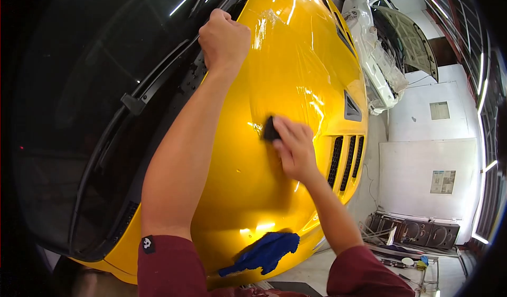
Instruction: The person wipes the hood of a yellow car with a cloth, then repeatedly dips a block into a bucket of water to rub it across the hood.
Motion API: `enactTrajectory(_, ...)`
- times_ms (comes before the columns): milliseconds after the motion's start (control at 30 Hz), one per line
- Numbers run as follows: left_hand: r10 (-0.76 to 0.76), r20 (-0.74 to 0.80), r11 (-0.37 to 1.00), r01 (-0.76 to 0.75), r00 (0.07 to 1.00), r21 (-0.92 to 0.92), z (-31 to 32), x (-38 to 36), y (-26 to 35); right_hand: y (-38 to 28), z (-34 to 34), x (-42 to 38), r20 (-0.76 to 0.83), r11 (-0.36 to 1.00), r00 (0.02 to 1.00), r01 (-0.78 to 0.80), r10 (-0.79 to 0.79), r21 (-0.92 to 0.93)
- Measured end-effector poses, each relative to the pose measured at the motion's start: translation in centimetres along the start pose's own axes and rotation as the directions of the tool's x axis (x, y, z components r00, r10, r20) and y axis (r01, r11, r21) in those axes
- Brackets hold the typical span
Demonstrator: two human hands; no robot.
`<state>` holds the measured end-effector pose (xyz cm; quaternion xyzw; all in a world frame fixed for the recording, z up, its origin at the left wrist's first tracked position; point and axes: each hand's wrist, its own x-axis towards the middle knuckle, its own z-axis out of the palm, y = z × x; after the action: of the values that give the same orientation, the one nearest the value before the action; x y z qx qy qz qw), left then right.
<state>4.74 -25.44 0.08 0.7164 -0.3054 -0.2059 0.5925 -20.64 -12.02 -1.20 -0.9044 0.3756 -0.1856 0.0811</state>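
A yellow car hood (227,191) fills the middle of the view. Clear, glossy film with wrinkles (311,99) shows on its surface. My right hand (298,146) grips a small black squeegee (271,129), somewhat blurred, against the middle of the hood. Farther up, by the hood's windshield-side edge, my left hand (226,38) is closed in a fist; whatever is inside its fingers is hidden. A crumpled dark blue cloth (266,252) lies on the near part of the hood, below both hands.
The dark windshield (79,112) and a wiper arm (142,93) border the hood on the left. Black vents (346,162) are set into its right side. Beyond stand a partly covered white car (377,59) with a raised hood and several speakers (417,232).
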Motion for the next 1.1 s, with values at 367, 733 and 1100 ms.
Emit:
enactTrajectory(367, 0.047, -0.025, 0.988, -0.042, 0.999, 0.147, 0.1, 0.4, 0.3, 3.2, 0.9, 3.4, -0.167, 0.889, 0.878, -0.458, 0.449, -0.014)
enactTrajectory(733, 0.103, 0.029, 0.984, -0.107, 0.994, 0.140, 0.2, 1.1, -1.1, 14.3, -1.0, 5.8, -0.306, 0.803, 0.792, -0.583, 0.528, -0.124)
enactTrajectory(1100, 0.082, 0.048, 0.988, -0.087, 0.996, 0.131, 0.2, 0.9, -0.8, 15.7, -1.3, 4.5, -0.295, 0.895, 0.870, -0.436, 0.394, -0.089)
